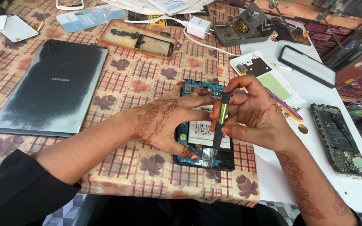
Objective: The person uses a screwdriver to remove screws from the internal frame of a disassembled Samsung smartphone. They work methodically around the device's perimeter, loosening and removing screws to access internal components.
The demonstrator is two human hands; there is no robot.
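Green-shafted screwdriver upright, pinched in right hand, tip at lower edge of opened phone | left hand flat, steadying phone on bench | phone light, rigid, fragile inside; hold by edges

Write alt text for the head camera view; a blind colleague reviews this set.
A person's right hand holds a green-handled screwdriver upright over an opened phone, which the left hand steadies on a patterned tablecloth. A grey tablet lies face down to the left, another opened phone to the right.
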